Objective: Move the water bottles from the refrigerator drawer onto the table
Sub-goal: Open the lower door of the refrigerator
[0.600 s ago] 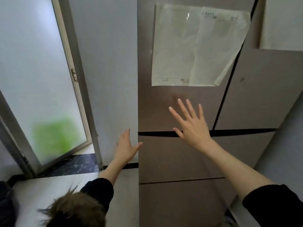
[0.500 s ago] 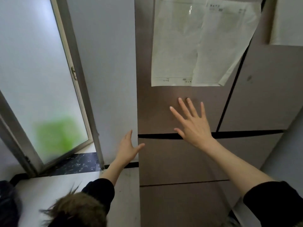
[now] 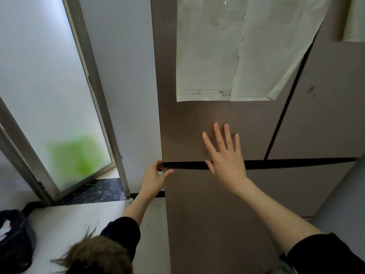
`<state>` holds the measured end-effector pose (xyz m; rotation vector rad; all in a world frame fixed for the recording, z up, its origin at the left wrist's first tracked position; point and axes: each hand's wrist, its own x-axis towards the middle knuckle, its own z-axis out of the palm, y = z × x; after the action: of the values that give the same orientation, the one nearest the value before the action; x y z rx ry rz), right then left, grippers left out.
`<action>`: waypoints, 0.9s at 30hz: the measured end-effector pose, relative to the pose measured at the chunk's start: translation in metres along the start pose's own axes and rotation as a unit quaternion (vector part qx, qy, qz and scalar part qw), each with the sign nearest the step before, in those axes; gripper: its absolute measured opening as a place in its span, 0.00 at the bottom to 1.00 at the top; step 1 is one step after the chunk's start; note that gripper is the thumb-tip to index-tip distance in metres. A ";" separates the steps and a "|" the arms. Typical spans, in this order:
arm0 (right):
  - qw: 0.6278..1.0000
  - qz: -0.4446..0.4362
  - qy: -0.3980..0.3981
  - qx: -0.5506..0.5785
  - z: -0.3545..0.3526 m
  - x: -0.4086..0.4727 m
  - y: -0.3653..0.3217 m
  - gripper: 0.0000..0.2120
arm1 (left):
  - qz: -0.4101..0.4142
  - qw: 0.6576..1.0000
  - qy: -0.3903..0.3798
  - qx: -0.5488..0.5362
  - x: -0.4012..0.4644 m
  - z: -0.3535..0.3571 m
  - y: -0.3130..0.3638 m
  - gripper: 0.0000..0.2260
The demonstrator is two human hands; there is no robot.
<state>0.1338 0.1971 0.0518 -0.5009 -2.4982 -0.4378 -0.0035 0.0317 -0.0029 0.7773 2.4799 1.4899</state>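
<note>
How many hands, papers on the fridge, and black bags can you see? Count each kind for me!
Hands: 2, left hand and right hand
Papers: 2, left paper and right paper
Black bag: 1
Total: 5

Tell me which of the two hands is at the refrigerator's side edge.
The left hand: its fingers reach around the refrigerator's left edge at the dark seam. The right hand is spread open over the front panel instead.
</note>
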 end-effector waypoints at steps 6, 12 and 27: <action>0.968 -0.025 -0.225 0.112 0.003 -0.060 -0.035 0.31 | 0.027 0.999 -0.012 0.044 -0.044 -0.008 -0.006 0.25; 0.956 -0.006 -0.235 0.175 -0.030 -0.103 -0.029 0.30 | 0.044 0.996 0.010 0.078 -0.114 -0.006 0.015 0.21; 0.924 0.071 -0.187 0.326 -0.131 -0.263 0.014 0.21 | 0.343 0.879 -0.099 0.316 -0.302 0.012 0.065 0.31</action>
<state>0.4035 0.0890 0.0085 -0.5132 -2.7253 0.5927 0.2824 -0.0851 0.0059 1.9649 2.6524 0.5883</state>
